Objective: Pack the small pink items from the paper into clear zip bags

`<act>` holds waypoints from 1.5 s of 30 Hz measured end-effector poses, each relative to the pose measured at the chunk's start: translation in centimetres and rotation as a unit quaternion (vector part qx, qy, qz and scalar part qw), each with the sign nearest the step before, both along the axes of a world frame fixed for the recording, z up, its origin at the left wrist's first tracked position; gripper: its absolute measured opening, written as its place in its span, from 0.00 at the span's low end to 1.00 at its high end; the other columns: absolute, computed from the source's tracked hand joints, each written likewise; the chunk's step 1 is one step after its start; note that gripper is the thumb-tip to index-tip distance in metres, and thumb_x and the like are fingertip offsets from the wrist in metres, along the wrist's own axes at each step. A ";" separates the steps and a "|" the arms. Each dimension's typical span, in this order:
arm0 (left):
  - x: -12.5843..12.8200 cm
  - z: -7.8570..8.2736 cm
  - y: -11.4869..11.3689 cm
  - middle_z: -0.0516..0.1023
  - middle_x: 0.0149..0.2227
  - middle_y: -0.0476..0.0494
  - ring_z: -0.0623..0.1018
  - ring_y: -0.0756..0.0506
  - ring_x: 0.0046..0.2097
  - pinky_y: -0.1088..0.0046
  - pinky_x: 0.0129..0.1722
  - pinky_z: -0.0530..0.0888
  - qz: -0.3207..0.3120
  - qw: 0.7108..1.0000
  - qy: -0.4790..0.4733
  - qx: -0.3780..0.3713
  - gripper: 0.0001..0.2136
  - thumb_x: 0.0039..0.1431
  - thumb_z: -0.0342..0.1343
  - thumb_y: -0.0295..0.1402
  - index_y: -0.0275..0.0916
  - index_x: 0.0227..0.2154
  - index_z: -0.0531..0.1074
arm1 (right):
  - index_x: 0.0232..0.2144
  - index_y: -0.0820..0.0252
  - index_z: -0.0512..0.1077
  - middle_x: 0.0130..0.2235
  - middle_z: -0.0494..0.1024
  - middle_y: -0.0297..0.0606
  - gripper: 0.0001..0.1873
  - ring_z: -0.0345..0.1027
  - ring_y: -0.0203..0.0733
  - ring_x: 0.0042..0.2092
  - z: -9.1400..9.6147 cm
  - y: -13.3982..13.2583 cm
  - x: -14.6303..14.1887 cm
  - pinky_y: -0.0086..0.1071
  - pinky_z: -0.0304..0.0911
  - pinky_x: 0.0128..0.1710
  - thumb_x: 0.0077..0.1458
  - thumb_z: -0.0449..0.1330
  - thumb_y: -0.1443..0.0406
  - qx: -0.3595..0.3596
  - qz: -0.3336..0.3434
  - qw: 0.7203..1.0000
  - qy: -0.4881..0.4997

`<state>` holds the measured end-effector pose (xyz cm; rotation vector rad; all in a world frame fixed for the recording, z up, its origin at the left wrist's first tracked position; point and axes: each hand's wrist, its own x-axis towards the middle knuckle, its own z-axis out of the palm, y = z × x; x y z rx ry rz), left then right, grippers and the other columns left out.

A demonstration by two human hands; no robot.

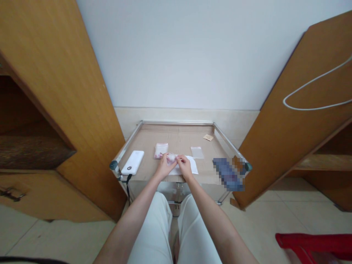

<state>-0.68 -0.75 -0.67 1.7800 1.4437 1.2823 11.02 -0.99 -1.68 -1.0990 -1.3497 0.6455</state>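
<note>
Left hand (163, 168): fingers pinching a small clear packet (172, 157)
Right hand (184, 167): fingers pinching its right end
White sheet (193, 167): below them on the tabletop (170, 134)

Free tabletop (178, 134) behind the packet stack (161, 149), obstacles: white device (134, 161) at left, blurred item (227, 173) at right

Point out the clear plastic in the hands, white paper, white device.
Clear plastic (171, 157): head view, middle part.
White paper (193, 165): head view, right part.
White device (134, 162): head view, top face.

Both bare forearms (136, 214) angled inward, hands (164, 168) close together, fingers (180, 159) bent.
</note>
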 end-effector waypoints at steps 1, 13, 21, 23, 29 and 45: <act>0.1 0.2 0.1 0.69 0.33 0.44 0.70 0.48 0.34 0.71 0.34 0.67 -0.004 0.999 -0.029 -0.026 0.20 0.39 0.56 0.35 0.36 0.38 0.62 | 0.21 0.61 0.68 0.28 0.71 0.37 0.12 0.63 0.37 0.33 -0.1 0.1 0.1 0.29 0.58 0.32 0.46 0.52 0.59 -0.008 -0.006 1.000 0.014; -0.8 -0.4 0.8 0.65 0.15 0.54 0.64 0.56 0.18 0.80 0.18 0.60 -0.069 0.926 -0.333 -0.164 0.13 0.37 0.57 0.40 0.33 0.20 0.67 | 0.19 0.62 0.65 0.21 0.68 0.32 0.13 0.59 0.34 0.24 -0.1 0.2 0.1 0.27 0.56 0.26 0.44 0.53 0.58 -0.037 -0.015 0.998 0.055; -0.7 0.0 0.2 0.71 0.20 0.49 0.69 0.54 0.23 0.79 0.25 0.64 -0.087 0.893 -0.405 -0.176 0.14 0.29 0.63 0.39 0.33 0.19 0.71 | 0.19 0.62 0.65 0.21 0.67 0.32 0.13 0.58 0.33 0.25 -0.7 0.4 0.2 0.27 0.54 0.26 0.43 0.54 0.57 -0.047 -0.004 0.995 0.086; -0.7 0.1 0.1 0.72 0.19 0.49 0.69 0.54 0.23 0.78 0.26 0.65 -0.084 0.891 -0.409 -0.177 0.14 0.28 0.63 0.38 0.33 0.18 0.71 | 0.18 0.62 0.64 0.20 0.66 0.32 0.13 0.58 0.33 0.24 -0.8 0.5 0.3 0.26 0.54 0.25 0.43 0.54 0.58 -0.050 -0.005 0.995 0.082; -0.8 -0.2 0.2 0.71 0.18 0.50 0.68 0.54 0.23 0.78 0.26 0.64 -0.066 0.901 -0.394 -0.166 0.12 0.29 0.63 0.37 0.33 0.17 0.71 | 0.16 0.61 0.62 0.18 0.63 0.30 0.15 0.55 0.32 0.22 -0.8 0.5 0.4 0.26 0.51 0.23 0.43 0.54 0.57 -0.054 -0.003 0.996 0.069; -1.1 -0.7 0.5 0.71 0.18 0.50 0.67 0.55 0.22 0.80 0.25 0.62 -0.090 0.904 -0.387 -0.156 0.10 0.32 0.61 0.36 0.33 0.18 0.71 | 0.17 0.62 0.65 0.19 0.65 0.31 0.13 0.56 0.32 0.23 -0.1 -0.3 0.1 0.26 0.53 0.25 0.43 0.54 0.58 -0.058 0.040 0.995 0.076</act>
